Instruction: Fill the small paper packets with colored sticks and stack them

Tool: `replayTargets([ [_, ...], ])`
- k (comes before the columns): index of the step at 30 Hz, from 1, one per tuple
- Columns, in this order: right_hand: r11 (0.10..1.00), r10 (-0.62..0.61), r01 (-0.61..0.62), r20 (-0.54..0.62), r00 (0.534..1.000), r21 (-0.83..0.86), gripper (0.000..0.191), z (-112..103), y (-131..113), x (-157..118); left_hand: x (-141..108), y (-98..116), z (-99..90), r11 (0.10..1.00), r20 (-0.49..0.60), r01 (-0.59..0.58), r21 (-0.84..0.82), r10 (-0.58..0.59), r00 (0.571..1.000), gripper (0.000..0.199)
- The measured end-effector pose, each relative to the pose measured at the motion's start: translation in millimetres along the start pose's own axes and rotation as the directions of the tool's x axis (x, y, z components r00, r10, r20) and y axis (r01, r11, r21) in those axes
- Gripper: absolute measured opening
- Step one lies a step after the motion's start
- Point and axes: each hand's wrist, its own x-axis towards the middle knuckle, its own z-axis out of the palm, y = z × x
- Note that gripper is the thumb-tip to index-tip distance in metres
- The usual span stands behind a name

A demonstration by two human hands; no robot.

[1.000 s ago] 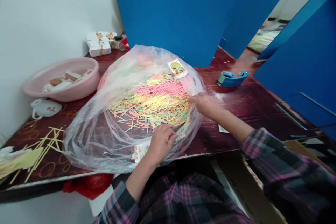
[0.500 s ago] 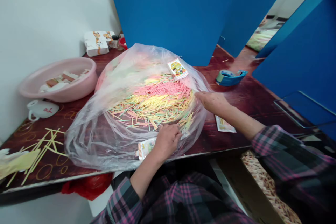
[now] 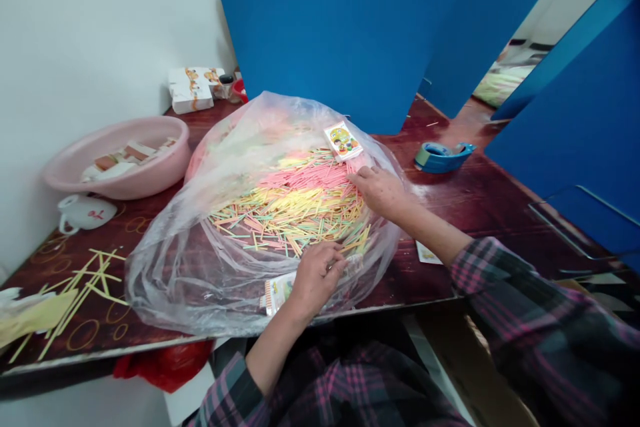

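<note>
A large clear plastic bag [image 3: 175,260] lies opened out on the table, with a heap of thin sticks [image 3: 295,207] in pink, yellow, green and orange inside. My right hand [image 3: 380,192] reaches over the heap's right side, its fingers stretched to the pink sticks. Just above those fingertips rests a small printed box [image 3: 343,141]. Near the front of the bag, my left hand [image 3: 317,273] is closed with curled fingers; what they hold, if anything, is hidden. A small printed packet [image 3: 277,293] shows beside that hand, partly covered by it.
At left stand a pink basin [image 3: 173,167] holding white and brown pieces, and a white mug [image 3: 85,213] on its side. Long yellow sticks [image 3: 83,287] lie in front. A blue tape dispenser [image 3: 443,158] sits at right. White boxes [image 3: 193,90] are stacked behind; blue panels [image 3: 325,33] stand at the back.
My right hand has moved left and slightly up, from the bag's right edge onto the pink sticks. My left hand has stayed near the front packet. The view has shifted slightly.
</note>
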Motion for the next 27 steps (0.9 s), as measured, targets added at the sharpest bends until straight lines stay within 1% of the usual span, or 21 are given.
replayTargets([
  [3,1.0,-0.003,0.003,0.016,1.0,-0.013,0.041,1,0,13,-1,0,-5.1,0.998,-0.019,-0.006,0.068,0.007,1.0,0.016],
  [7,0.999,-0.024,0.025,0.023,0.999,-0.043,0.036,3,-1,24,-2,0,-5.6,0.973,0.032,-0.004,0.23,-0.003,0.999,0.014],
  [11,0.997,-0.041,0.041,0.006,0.999,-0.073,0.031,6,-4,34,-4,-4,-3.0,0.946,0.063,-0.001,0.323,-0.02,0.998,0.01],
  [17,0.991,-0.088,0.083,-0.045,0.995,-0.103,0.028,10,-3,39,-6,-5,-5.9,0.923,0.113,-0.005,0.385,-0.042,0.993,0.011],
  [21,0.99,-0.104,0.09,-0.125,0.987,-0.108,0.029,19,-4,39,-5,-4,-5.9,0.91,0.143,-0.017,0.414,-0.046,0.989,0.013],
  [24,0.991,-0.109,0.095,-0.166,0.98,-0.093,0.028,27,-4,39,-4,-4,-5.6,0.91,0.148,-0.025,0.415,-0.04,0.988,0.014],
  [27,0.994,-0.098,0.088,-0.181,0.979,-0.064,0.027,32,-3,40,-4,-4,-7.2,0.925,0.13,0.004,0.38,-0.058,0.99,0.015],
])
